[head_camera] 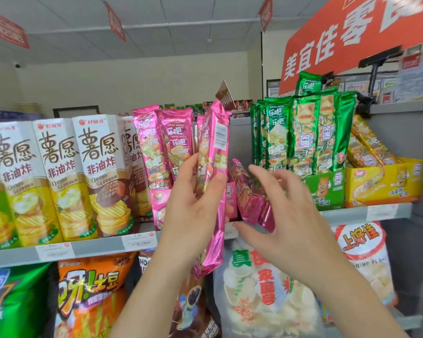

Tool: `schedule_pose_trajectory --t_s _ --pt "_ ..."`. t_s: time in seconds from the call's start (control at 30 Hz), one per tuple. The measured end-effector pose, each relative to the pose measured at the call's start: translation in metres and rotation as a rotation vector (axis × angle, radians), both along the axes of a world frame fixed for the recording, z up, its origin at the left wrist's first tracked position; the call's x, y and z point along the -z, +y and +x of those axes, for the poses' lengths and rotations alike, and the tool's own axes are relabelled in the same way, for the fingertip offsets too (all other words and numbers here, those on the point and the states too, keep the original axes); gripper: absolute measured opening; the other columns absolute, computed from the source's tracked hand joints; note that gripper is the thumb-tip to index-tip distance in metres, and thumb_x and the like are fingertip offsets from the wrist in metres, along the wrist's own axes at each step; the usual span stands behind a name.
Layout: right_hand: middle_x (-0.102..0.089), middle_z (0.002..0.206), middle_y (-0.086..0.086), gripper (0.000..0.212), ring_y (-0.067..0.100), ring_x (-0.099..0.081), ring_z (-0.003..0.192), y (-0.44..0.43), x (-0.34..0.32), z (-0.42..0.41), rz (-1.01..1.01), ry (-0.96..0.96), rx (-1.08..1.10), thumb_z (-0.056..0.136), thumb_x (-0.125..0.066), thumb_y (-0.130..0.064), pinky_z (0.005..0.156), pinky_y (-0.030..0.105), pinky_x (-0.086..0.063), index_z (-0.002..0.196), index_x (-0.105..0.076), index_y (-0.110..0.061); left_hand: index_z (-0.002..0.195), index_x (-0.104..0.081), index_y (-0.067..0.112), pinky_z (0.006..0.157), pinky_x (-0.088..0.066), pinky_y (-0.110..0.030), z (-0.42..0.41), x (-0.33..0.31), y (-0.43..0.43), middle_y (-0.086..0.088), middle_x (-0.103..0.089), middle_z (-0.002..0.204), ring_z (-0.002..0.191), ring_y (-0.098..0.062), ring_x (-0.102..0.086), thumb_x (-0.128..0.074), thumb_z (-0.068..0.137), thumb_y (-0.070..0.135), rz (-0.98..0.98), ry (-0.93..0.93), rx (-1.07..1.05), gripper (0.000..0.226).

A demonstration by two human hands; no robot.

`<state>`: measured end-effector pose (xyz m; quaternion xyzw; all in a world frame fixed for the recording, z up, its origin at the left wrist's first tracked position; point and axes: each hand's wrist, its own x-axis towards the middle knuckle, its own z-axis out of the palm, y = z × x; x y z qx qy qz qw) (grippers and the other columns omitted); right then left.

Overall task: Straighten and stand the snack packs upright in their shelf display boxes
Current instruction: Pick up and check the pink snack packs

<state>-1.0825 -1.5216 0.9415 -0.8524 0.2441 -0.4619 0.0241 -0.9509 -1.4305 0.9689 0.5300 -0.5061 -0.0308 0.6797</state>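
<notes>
My left hand [193,206] grips a bunch of long pink snack packs [215,167], held upright in front of the pink display box [158,203]. Other pink packs [154,145] stand upright in that box at the left. Two or three pink packs [248,193] lie tipped over at the box's right side, ends poking over the shelf edge. My right hand [281,211] hovers over these fallen packs, fingers spread, thumb under them near the shelf edge. Green packs [300,135] stand upright in a green box [325,189].
Yellow packs [369,145] lean back in a yellow box [386,184] at the right. Tall white chip cartons [59,176] fill the shelf to the left. Large snack bags [261,289] sit on the shelf below. A red sign [352,37] hangs above the shelf.
</notes>
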Motion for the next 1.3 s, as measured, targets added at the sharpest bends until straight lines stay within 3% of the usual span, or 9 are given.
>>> schedule_pose_trajectory --t_s 0.1,0.2,0.33,0.47,0.63,0.8,0.9,1.13,1.3 --pt "-0.043 0.125 -0.006 0.058 0.011 -0.045 0.117 0.017 0.002 -0.017 -0.007 -0.196 -0.091 0.081 -0.061 -0.046 0.096 0.020 -0.036 0.136 -0.045 -0.034 0.126 -0.051 0.036 0.074 -0.059 -0.037 -0.011 -0.002 0.006 0.000 -0.072 0.107 0.084 -0.018 -0.071 -0.058 0.091 0.047 -0.038 0.123 0.056 0.038" --pt "-0.064 0.098 -0.015 0.025 0.003 -0.062 0.095 0.041 0.013 -0.029 0.243 -0.406 -0.256 0.085 -0.050 -0.055 0.077 0.013 -0.044 0.102 -0.059 -0.039 0.125 -0.058 0.014 0.051 -0.054 -0.027 -0.022 0.002 0.006 -0.008 -0.073 0.085 0.061 -0.020 -0.068 -0.052 0.094 0.049 -0.068 0.298 0.157 0.047" --pt "-0.076 0.086 -0.006 0.038 0.012 -0.073 0.073 0.061 0.027 -0.025 1.095 -0.294 -0.738 0.070 -0.058 -0.079 0.065 0.025 -0.054 0.094 -0.069 -0.052 0.137 -0.052 0.012 0.095 -0.050 -0.050 -0.034 0.010 0.001 -0.017 -0.063 0.127 0.115 -0.031 -0.061 -0.057 0.071 0.071 -0.022 0.448 0.180 0.089" --pt "-0.068 0.076 0.025 0.067 0.030 -0.068 0.059 0.051 0.039 -0.023 1.179 -0.435 -0.949 0.050 -0.082 -0.069 0.047 0.026 -0.049 0.094 -0.074 -0.020 0.136 -0.054 0.025 0.111 -0.036 -0.052 -0.039 0.015 -0.001 0.002 -0.055 0.140 0.132 -0.021 -0.049 -0.047 0.067 0.081 -0.057 0.334 0.112 0.090" --pt "-0.067 0.071 0.015 0.074 0.025 -0.064 0.055 0.046 0.042 -0.020 1.105 -0.588 -0.874 0.045 -0.082 -0.072 0.045 0.023 -0.044 0.091 -0.073 -0.015 0.105 -0.063 0.039 0.073 -0.044 -0.001 -0.044 0.026 0.005 0.036 -0.067 0.092 0.087 0.020 -0.059 -0.053 0.090 0.054 -0.052 0.161 0.163 0.024" --pt "-0.071 0.067 0.006 0.030 0.011 -0.067 0.056 0.056 0.040 -0.017 0.799 -0.723 -0.628 0.067 -0.076 -0.042 0.051 0.018 -0.050 0.091 -0.070 -0.024 0.135 -0.050 0.022 0.075 -0.056 -0.027 -0.052 0.041 0.006 0.000 -0.073 0.101 0.094 -0.015 -0.069 -0.072 0.078 0.021 -0.052 0.152 0.227 0.061" --pt "-0.072 0.072 -0.003 0.029 0.014 -0.069 0.064 0.057 0.045 -0.019 0.631 -0.658 -0.484 0.068 -0.069 -0.056 0.061 0.024 -0.054 0.094 -0.065 -0.043 0.137 -0.049 0.023 0.096 -0.051 -0.049 -0.052 0.043 0.008 -0.005 -0.073 0.109 0.106 -0.026 -0.066 -0.075 0.077 0.027 -0.035 0.206 0.242 0.065" --pt "-0.068 0.071 -0.010 0.037 0.009 -0.065 0.066 0.056 0.052 -0.022 0.382 -0.601 -0.272 0.069 -0.066 -0.060 0.062 0.016 -0.049 0.098 -0.065 -0.037 0.125 -0.062 0.028 0.096 -0.052 -0.047 -0.047 0.049 0.008 -0.009 -0.068 0.119 0.115 -0.028 -0.062 -0.073 0.076 0.045 0.017 0.286 0.333 0.053" --pt "-0.063 0.083 0.001 0.056 0.019 -0.062 0.071 0.053 0.054 -0.026 0.086 -0.444 -0.088 0.075 -0.064 -0.061 0.062 0.038 -0.053 0.105 -0.071 -0.014 0.104 -0.070 0.027 0.087 -0.055 -0.048 -0.045 0.043 0.006 -0.007 -0.072 0.100 0.095 -0.028 -0.067 -0.068 0.081 0.049 -0.068 0.177 0.230 0.032"
